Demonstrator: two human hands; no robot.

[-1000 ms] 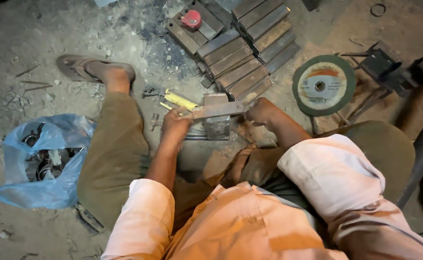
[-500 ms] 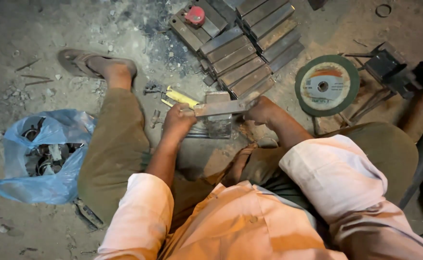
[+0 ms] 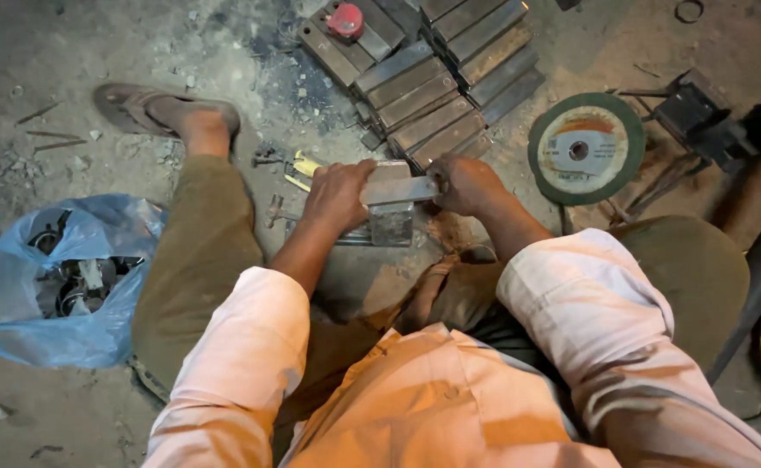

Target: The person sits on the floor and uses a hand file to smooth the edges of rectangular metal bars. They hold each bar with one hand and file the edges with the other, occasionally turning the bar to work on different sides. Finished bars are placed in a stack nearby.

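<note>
metal bar (image 3: pixel 400 189) between left hand (image 3: pixel 339 194), right hand (image 3: pixel 465 185)

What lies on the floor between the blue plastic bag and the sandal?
In the head view, the stretch between the blue plastic bag and the sandal holds only bare dusty floor with small bits of debris.

Off to our left on the dusty floor (image 3: pixel 68 52) we see a blue plastic bag (image 3: pixel 60 295) lying open, with dark metal parts inside. Ahead of us we find a stack of flat grey metal bars (image 3: pixel 450 78) laid in rows side by side, and a small red cap (image 3: pixel 346 19) resting on the farthest of them. To our right a round green cutting disc (image 3: pixel 585 147) lies flat, with dark metal clamps (image 3: pixel 701 113) just beyond it
</note>
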